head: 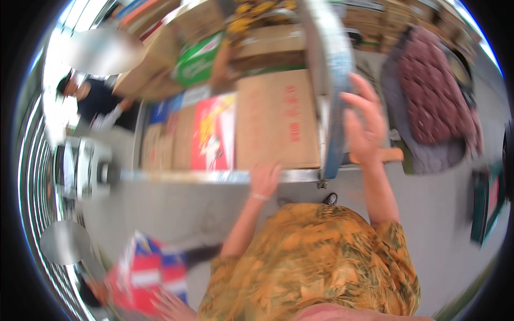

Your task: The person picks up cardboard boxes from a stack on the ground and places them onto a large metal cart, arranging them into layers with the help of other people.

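My left hand (264,182) lies over a metal side rail (217,176) of a cargo bed, fingers curled across it towards a large brown cardboard carton (277,120). That carton bears red print. My right hand (365,124) is raised, fingers apart, beside the worn blue-and-white metal end panel (337,120); whether its fingertips touch the panel is hard to tell. Left of the large carton stands a red-and-white printed box (213,136), next to more brown cartons (182,138). Motion blurs much of the load.
A green carton (199,60) and stacked boxes rise behind. A quilted mauve cover (429,88) drapes a vehicle at right, near an orange bar (391,155). People stand at left (96,100) and lower left, one beside a red, white and blue item (152,273). A white vehicle (94,168) is beyond.
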`<state>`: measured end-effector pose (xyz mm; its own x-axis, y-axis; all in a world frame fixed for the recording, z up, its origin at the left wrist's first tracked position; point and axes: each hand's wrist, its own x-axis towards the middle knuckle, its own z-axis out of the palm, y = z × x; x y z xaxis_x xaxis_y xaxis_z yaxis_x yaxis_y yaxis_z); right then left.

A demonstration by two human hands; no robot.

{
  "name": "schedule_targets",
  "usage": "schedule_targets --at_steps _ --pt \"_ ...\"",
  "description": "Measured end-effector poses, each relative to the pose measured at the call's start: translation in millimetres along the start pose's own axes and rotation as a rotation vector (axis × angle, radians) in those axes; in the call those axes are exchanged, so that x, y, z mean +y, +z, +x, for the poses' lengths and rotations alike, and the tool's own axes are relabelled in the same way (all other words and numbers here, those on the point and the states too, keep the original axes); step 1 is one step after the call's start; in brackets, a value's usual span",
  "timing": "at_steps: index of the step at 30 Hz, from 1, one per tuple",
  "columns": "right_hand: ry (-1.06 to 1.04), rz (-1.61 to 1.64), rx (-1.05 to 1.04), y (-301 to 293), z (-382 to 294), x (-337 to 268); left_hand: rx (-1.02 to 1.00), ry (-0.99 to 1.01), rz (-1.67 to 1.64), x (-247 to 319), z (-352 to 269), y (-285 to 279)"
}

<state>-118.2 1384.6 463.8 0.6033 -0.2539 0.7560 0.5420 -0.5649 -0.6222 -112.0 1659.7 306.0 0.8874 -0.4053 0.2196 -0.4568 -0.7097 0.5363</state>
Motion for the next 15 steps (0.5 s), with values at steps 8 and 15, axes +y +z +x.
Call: schedule_targets --at_steps 8,15 --pt "0.262 0.266 -0.172 -34.3 -43.6 42.1 0.095 -0.181 0.213 21.4 5.0 6.6" --pt "0.383 0.14 -0.34 -51.3 -64.9 69.0 0.197 -0.176 0.248 26.4 7.6 18.7"
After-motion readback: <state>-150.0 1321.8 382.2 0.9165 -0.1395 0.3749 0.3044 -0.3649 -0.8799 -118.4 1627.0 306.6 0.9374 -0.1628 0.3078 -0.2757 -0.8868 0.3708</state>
